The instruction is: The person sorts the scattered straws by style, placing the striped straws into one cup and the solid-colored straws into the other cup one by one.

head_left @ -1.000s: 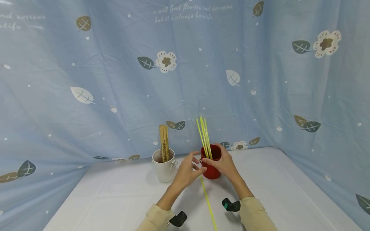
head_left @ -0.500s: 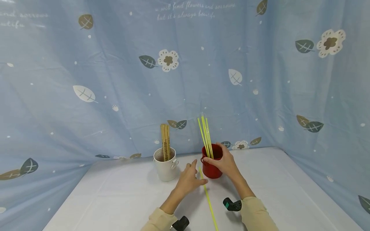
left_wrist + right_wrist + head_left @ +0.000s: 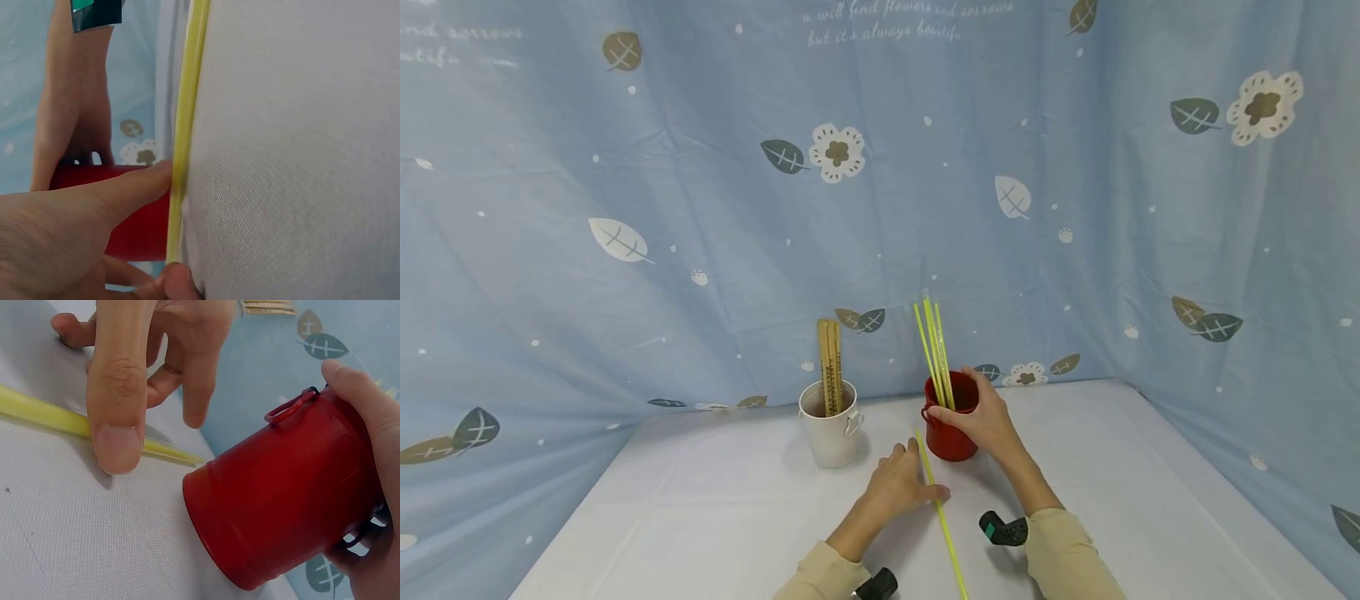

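Note:
In the head view a thin yellow straw [image 3: 945,527] lies lengthwise on the white tabletop. My left hand [image 3: 898,485] is low over its far part; the thumb reaches across the straw and the fingers spread on its left side. In the left wrist view the thumb tip touches or nearly touches the straw [image 3: 182,125], and a fingertip is by its end. My right hand [image 3: 988,419] grips the red bucket [image 3: 950,442] by its rim, thumb in front and fingers round the right side. Several more yellow straws [image 3: 934,346] stand in that bucket, leaning left.
A white bucket [image 3: 831,442] holding several wooden chopsticks [image 3: 830,362] in printed wrappers stands left of the red one. Behind both hangs a blue curtain [image 3: 715,208] with leaves and flowers. Black wrist devices [image 3: 1002,530] sit near both sleeves.
My left hand has left the red bucket's side and come down toward me, over the straw on the table. The right hand still holds the bucket in place.

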Demonstrator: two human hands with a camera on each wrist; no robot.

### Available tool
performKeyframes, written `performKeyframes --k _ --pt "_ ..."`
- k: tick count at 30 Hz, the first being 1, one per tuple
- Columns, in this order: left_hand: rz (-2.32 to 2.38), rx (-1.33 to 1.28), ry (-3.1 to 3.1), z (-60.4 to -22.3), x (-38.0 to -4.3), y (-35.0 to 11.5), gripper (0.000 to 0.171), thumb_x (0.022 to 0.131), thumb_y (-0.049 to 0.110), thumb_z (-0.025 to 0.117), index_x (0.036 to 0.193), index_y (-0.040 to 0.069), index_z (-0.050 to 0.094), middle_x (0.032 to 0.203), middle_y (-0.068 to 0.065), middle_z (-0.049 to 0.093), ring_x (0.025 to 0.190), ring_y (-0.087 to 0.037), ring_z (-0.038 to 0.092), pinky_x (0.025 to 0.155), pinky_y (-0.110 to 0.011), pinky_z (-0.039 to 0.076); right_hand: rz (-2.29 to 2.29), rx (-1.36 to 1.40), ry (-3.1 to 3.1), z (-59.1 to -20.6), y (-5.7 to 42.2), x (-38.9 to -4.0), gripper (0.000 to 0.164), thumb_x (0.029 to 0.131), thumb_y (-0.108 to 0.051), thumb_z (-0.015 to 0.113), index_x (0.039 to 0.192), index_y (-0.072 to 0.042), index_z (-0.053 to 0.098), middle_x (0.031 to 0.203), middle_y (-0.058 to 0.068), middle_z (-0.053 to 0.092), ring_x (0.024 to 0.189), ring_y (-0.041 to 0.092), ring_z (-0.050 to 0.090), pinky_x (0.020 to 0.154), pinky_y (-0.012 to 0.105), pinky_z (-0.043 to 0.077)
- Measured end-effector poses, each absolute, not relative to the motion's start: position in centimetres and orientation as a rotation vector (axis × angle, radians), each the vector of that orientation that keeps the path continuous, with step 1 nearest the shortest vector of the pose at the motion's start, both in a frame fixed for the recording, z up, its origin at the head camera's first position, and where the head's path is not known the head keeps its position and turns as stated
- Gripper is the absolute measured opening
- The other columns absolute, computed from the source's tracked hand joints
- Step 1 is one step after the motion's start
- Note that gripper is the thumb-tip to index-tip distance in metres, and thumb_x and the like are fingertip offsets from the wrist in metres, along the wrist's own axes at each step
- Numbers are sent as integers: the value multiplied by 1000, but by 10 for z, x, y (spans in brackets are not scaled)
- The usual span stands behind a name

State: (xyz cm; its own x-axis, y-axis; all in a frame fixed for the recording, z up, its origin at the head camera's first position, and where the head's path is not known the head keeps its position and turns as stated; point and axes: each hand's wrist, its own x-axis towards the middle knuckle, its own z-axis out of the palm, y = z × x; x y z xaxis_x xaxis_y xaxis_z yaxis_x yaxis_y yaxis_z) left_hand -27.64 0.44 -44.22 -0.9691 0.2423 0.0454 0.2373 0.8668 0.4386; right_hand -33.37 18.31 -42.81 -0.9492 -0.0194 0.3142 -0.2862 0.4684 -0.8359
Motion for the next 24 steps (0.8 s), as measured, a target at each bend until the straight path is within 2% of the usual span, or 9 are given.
performKeyframes --k 7,12,17,20,24 --pt "716 374 3005 -443 -278 7 100 74 60 78 138 -10 47 120 -24 61 97 -36 61 85 -51 51 1472 257 -2463 -429 184 -335 100 76 -52 81 153 -15 28 145 9 47 131 31 49 99 55 49" --pt "699 359 3012 -443 -278 10 93 72 63 78 128 -8 57 105 -18 63 86 -32 59 75 -47 51 1456 260 -2461 -430 184 -336 100 77 -51 80 153 -14 28 144 10 47 130 32 49 98 54 50" --pt "692 334 3018 -443 -278 10 84 70 61 80 118 -6 62 85 -10 56 73 -27 51 62 -41 43 1457 264 -2460 -430 183 -336 99 77 -52 80 153 -14 28 144 10 48 129 32 50 98 54 50" --pt "701 328 3033 -444 -278 10 84 71 61 80 118 -6 61 86 -10 57 76 -28 54 63 -42 44 1452 265 -2461 -429 183 -336 99 77 -52 80 153 -14 29 144 10 48 129 32 50 98 54 50" --pt "711 326 3060 -445 -279 10 88 73 63 77 123 -7 59 98 -16 63 88 -37 61 72 -48 51 1444 267 -2459 -430 183 -337 99 76 -51 80 153 -15 29 143 10 49 129 32 50 98 54 50"
